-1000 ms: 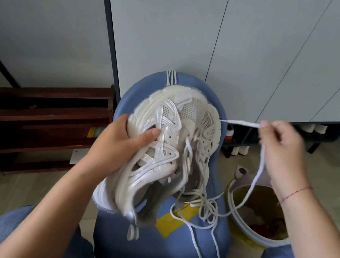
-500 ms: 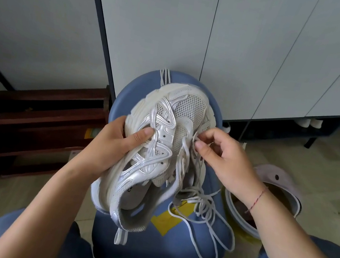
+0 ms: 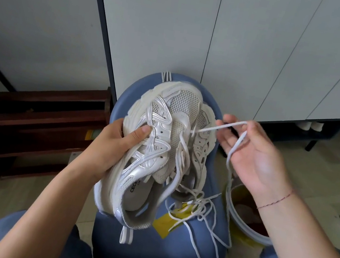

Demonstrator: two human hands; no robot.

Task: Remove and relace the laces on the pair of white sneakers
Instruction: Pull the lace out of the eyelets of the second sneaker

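Head camera looks down on my two hands and two white sneakers. My left hand [image 3: 114,141] grips both shoes pressed together as a pair, fingers wrapped behind the sole and thumb [image 3: 141,130] pressing on the side of the near sneaker [image 3: 156,149]. The second sneaker [image 3: 202,152] sits against it, on the side toward my right fingers. My right hand [image 3: 256,162] is palm up just beside that shoe. One lace [image 3: 217,128] runs taut from an eyelet to the thumb side of this hand, where it is hooked and held, then drops across my palm; the other fingers are loosely spread. Below my right fingers a tangle of loose lace [image 3: 203,205] lies on one blue stool [image 3: 142,253]; I cannot count its strands. One bucket [image 3: 244,228] stands under my right wrist. One dark wooden rack [image 3: 30,117] sits well beyond my left knuckles.
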